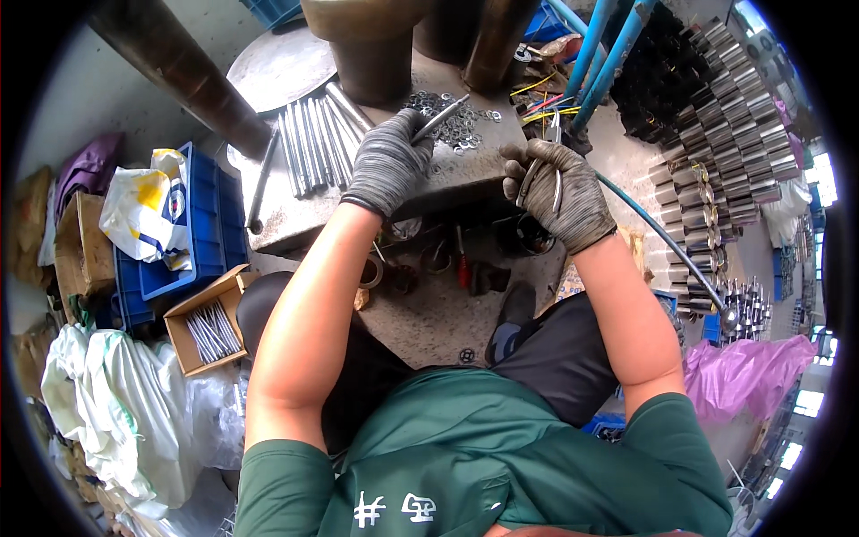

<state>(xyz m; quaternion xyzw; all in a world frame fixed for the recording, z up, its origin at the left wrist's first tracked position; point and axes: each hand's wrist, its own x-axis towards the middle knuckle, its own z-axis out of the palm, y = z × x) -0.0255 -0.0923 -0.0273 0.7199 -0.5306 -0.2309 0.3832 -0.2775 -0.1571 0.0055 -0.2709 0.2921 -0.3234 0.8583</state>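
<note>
At the near edge we find the person's green shirt (447, 447) and, beyond it, the dark trousers (559, 358) of the seated wearer. To the left, we locate an open carton (182, 345) containing thin metal pins (213, 331), with a blue crate (157, 282) just beyond it; a white bag (134, 210) lies in the crate. To the right stands a purple sheet (747, 376), bunched up.

Farther on, we note the right hand (564, 192), gloved, near the right end of the workbench (295, 219). Its fingers are curled around a hand tool (558, 191); we read this as pliers, although the glove covers much of it. The left hand (391, 161), also gloved, is positioned above the workbench with its fingers closed around a metal rod (443, 116). The rod's exposed end points far and right, over a pile of small metal rings (461, 134). Left of this hand, we see loose rods (309, 143) laid side by side. At the far side stands a thick metal column (371, 63); far right, we identify stacked metal tubes (725, 116)
</note>
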